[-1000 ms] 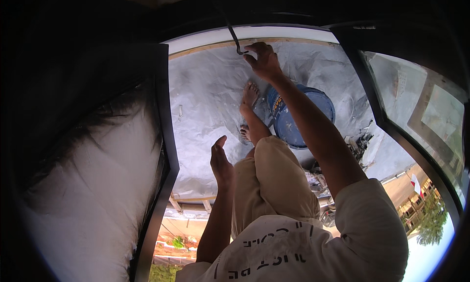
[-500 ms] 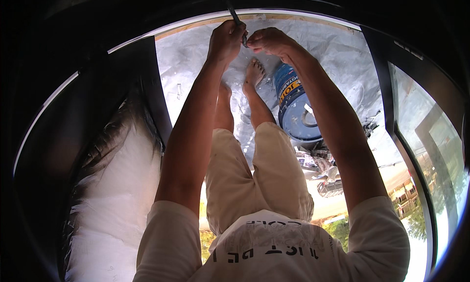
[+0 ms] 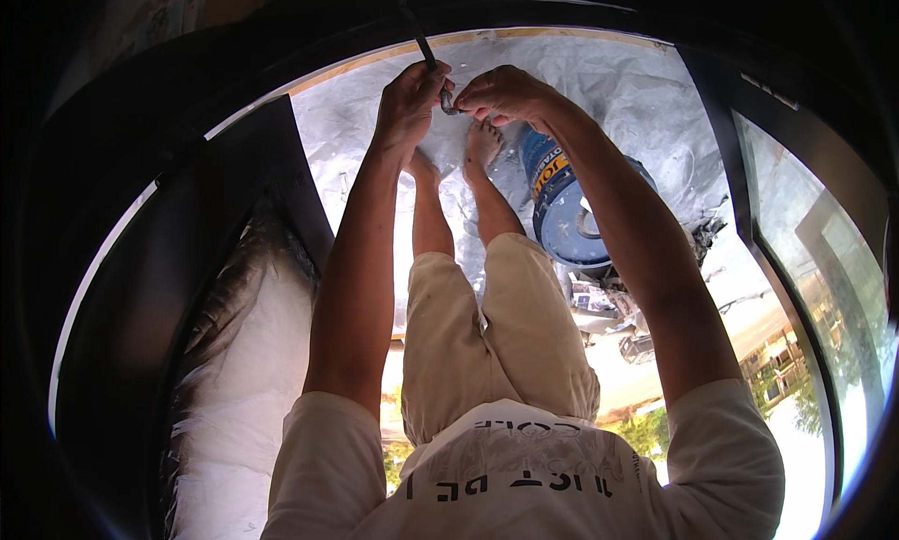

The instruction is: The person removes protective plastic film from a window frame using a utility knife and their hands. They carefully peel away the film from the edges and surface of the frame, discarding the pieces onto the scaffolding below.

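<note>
My left hand (image 3: 407, 107) is closed around a thin dark rod (image 3: 426, 53) near its lower part. The rod slants up toward the dark frame overhead, and I cannot make out where its upper part ends. Its lower tip curls over and looks greyish. Just right of that tip, my right hand (image 3: 508, 94) has its fingers bent and pinched together, close to or touching the tip. Whatever is between those fingers is too small to name. Both arms reach out in front of me, above my bare feet.
A blue bucket (image 3: 569, 229) stands right of my feet, partly behind my right forearm. Grey sheeting (image 3: 609, 81) covers the floor. Crumpled papers (image 3: 599, 301) lie by the bucket. Dark frames (image 3: 749, 203) flank both sides, with a glass pane (image 3: 796, 212) at right and whitish sheeting (image 3: 243, 399) at left.
Both hands and the rod have moved slightly left and closer to me. More of the rod's curled tip shows between the hands.
</note>
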{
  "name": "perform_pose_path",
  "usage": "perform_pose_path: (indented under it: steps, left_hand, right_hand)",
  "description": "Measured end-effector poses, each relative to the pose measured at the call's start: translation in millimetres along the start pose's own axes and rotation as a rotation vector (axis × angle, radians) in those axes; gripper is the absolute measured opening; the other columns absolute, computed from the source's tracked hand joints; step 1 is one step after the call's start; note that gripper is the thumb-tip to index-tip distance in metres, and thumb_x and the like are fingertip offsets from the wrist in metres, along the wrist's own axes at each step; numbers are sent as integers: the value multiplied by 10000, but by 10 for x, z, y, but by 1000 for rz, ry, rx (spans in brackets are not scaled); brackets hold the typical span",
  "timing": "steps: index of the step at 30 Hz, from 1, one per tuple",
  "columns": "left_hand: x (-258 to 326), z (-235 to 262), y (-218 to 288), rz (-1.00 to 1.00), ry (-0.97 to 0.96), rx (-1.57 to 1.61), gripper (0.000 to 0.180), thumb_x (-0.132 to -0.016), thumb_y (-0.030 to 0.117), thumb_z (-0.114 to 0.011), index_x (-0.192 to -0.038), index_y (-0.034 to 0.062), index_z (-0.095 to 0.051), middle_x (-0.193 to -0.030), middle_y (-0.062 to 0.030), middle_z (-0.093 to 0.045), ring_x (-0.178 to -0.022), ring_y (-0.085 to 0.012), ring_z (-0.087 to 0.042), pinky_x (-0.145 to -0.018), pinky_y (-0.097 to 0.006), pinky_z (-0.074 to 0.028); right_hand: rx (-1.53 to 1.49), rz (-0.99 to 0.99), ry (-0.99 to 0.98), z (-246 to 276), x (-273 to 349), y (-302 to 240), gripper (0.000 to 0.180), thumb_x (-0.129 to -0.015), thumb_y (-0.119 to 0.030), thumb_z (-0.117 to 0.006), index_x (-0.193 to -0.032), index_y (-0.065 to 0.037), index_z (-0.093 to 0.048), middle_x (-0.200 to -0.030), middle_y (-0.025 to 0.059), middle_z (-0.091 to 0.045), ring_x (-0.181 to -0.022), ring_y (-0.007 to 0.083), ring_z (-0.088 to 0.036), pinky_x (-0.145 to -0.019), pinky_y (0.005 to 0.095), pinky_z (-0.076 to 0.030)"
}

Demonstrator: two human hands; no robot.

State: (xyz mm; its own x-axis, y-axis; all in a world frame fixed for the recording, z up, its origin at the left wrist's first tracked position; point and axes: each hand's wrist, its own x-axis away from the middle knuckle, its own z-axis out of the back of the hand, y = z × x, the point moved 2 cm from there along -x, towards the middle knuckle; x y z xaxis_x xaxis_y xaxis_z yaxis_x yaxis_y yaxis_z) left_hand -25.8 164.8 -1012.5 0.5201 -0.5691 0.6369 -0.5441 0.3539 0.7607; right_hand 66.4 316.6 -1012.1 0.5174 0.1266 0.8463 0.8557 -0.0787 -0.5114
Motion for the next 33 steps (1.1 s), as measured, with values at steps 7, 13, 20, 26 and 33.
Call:
perform_pose_path:
  steps: [7, 13, 20, 26, 33]
  left_hand:
    - [-12, 84, -4, 2, -62, -36, 266, -987, 229, -561, -1101, -7, -608, -890, -60, -634, -851, -115, -585, -812, -283, -461]
    - [-46, 38, 18, -46, 3, -153, 240, -965, 204, -570, -1014, -23, -630, -798, -61, -648, -729, -109, -576, -688, -260, -458]
    - [-60, -7, 83, -20, 41, -233, 270, -939, 238, -595, -986, -27, -623, -823, -85, -668, -729, -127, -608, -676, -275, -471]
    - [-27, -38, 114, 55, 29, -90, 233, -950, 209, -598, -994, -19, -610, -804, -54, -649, -697, -92, -554, -641, -238, -445]
    - [-14, 9, 83, 72, 25, -114, 238, -979, 225, -572, -1059, 2, -602, -869, -60, -650, -765, -105, -603, -738, -267, -487]
  right_hand:
    - [235, -33, -90, -65, -136, -252, 342, -811, -294, -638, -1023, -31, -693, -967, 104, -676, -954, 221, -649, -824, 386, -550]
    - [948, 314, 113, -268, -244, -174, 257, -891, -219, -585, -960, 3, -694, -976, 186, -676, -895, 308, -670, -822, 370, -559]
    - [858, 641, 389, -427, -195, 214, 149, -835, -29, -581, -975, -3, -626, -930, 135, -627, -921, 328, -609, -827, 431, -496]
    - [332, 843, 799, -578, 187, 289, 145, -847, -15, -571, -954, -109, -546, -1088, 129, -518, -973, 347, -497, -863, 446, -376]
    - [72, 629, 1068, -790, 307, 340, 91, -893, -130, -604, -936, -50, -600, -970, 136, -599, -893, 264, -563, -796, 384, -425]
